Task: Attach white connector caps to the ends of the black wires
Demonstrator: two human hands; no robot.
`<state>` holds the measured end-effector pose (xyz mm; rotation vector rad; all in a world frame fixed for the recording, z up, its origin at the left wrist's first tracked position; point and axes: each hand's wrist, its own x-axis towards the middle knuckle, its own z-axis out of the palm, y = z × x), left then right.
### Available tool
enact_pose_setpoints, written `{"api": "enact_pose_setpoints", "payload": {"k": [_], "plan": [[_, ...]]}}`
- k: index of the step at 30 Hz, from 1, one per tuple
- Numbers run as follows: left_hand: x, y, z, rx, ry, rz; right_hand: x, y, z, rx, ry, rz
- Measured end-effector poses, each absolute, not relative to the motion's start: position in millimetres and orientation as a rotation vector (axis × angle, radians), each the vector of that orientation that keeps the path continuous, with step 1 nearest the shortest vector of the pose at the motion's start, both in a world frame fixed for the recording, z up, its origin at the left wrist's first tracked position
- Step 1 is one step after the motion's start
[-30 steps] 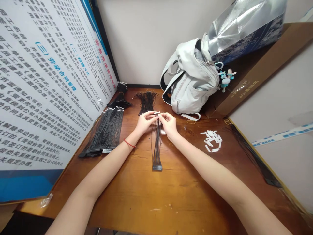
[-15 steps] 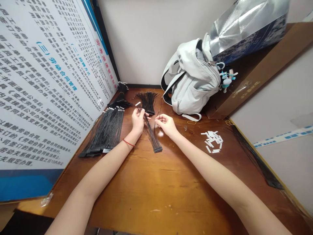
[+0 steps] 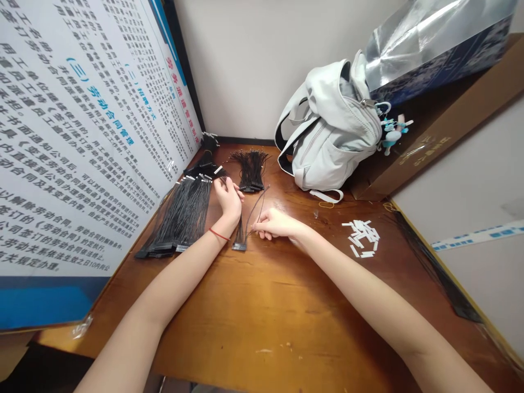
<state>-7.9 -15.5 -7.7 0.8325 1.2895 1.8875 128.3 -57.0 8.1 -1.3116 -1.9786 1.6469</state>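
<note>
Head view, and what I'd worry about is the thin black wires (image 3: 254, 214) fanning up from a black connector (image 3: 239, 246), lying mid-table just below the left hand (image 3: 228, 200). The hands are apart: the right hand (image 3: 275, 224) reaches in from the right, and its fingertips (image 3: 257, 229) look pinched on those wires, while the left sits just beside the stacked wire harnesses (image 3: 184, 215). I can't tell if the left is gripping anything.

If the wires get tugged hard, I'd guess they could drag the connector or pull loose from it. They're so fine they could also tangle with the stacks or the loose wire tuft (image 3: 250, 170) near the back edge. A careless sleeve or elbow could scatter the white plastic strips (image 3: 360, 238) by the right side, too.

Count: two hands, one connector in play, one tuft, and two small dark clumps (image 3: 208, 155) toward the back-left corner. There's one dark wire bundle (image 3: 440, 275) along the right edge and two rubber bands (image 3: 326, 204). The stacks overlap too much to count exactly, maybe five or six. There are roughly fifteen strips, but they overlap as well.
</note>
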Motion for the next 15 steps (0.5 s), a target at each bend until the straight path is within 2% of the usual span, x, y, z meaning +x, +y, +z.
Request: {"api": "enact_pose_setpoints", "payload": {"k": [7,15], "plan": [[-8.4,-15.2,-7.1,0.817,1.298,1.889,122.3,-62.8,12.9,-1.252,-1.761,1.769],[-7.2,-15.7,-4.5,0.794,1.259,1.893,123.9,-60.9,11.8,-1.245,-1.788,1.768]]}}
